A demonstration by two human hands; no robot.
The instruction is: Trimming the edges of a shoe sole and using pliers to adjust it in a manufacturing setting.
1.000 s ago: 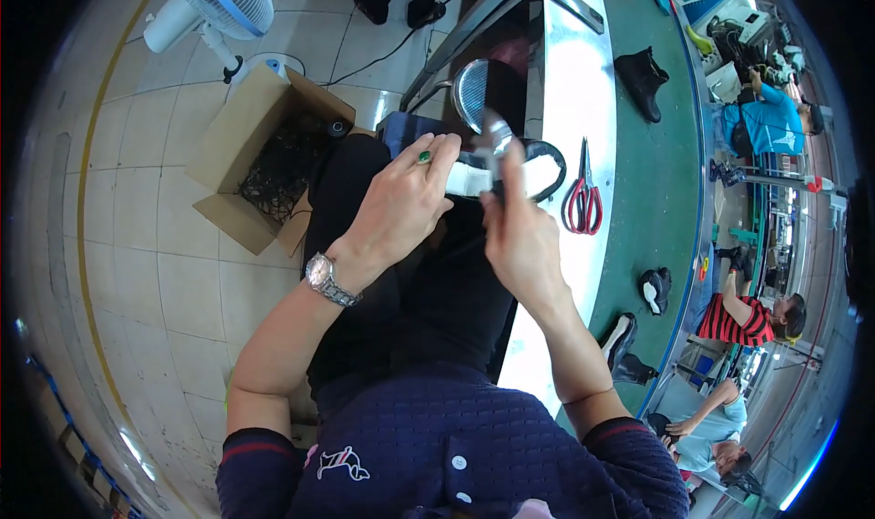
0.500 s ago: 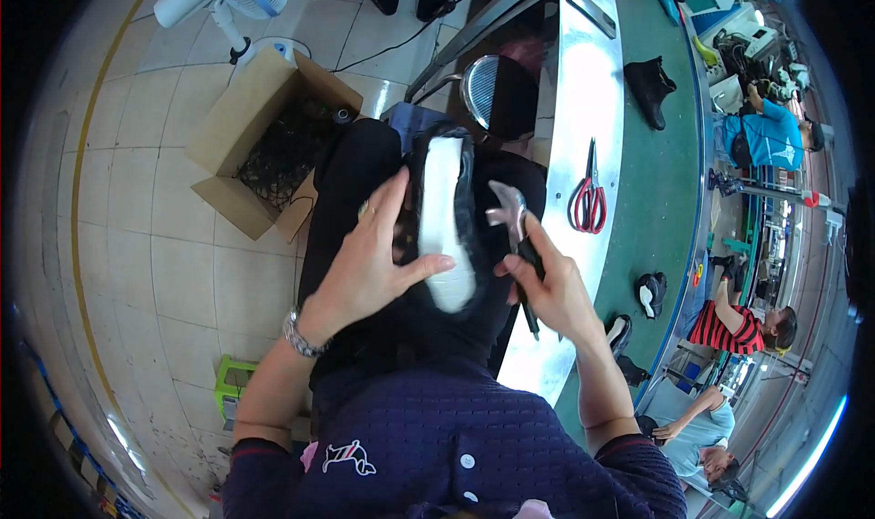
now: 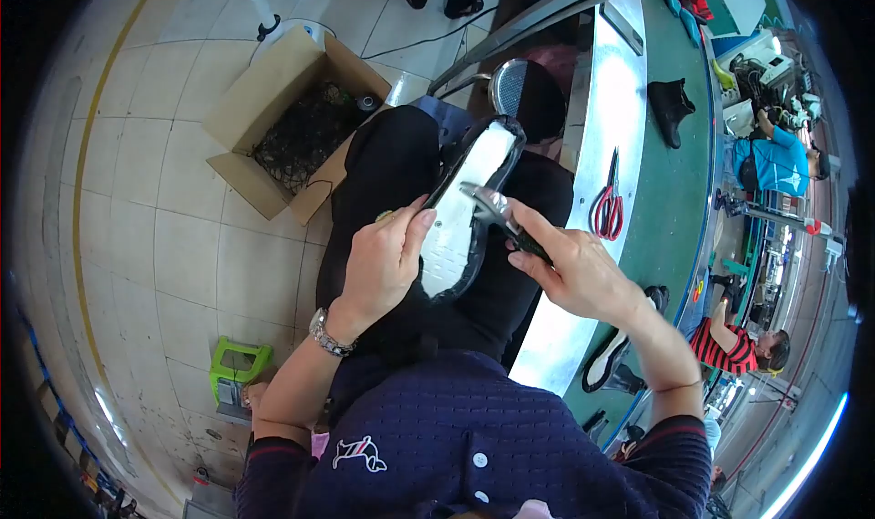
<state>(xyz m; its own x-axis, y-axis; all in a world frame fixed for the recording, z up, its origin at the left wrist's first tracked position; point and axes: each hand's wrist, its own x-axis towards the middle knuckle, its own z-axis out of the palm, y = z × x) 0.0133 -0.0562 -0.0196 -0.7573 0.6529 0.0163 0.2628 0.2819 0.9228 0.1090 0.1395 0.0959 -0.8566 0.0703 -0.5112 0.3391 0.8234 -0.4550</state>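
Note:
An unfinished black shoe (image 3: pixel 456 232) lies sole-up across my lap, its white insole board (image 3: pixel 483 159) facing up and black upper material folded round the edge. My left hand (image 3: pixel 387 255) grips it along its left side, thumb on the rim. In my right hand (image 3: pixel 570 268) is a pair of lasting pincers (image 3: pixel 497 211) with dark handles. Their metal head is over the right edge of the insole, near its middle; whether it touches is unclear. My right fingers hide most of the handles.
At my right runs a metal ledge (image 3: pixel 556 337) with red-handled scissors (image 3: pixel 607 211), beside a green conveyor belt (image 3: pixel 652 177) carrying a black boot (image 3: pixel 672 111) and shoes (image 3: pixel 606 359). An open cardboard box (image 3: pixel 241 123) stands left on the floor, near a fan (image 3: pixel 264 4). Co-workers (image 3: pixel 738 341) sit beyond the belt.
The shoe has turned so its far end tilts right, and my left hand has closed on its side. The pincers have come left from beside the shoe to over its insole.

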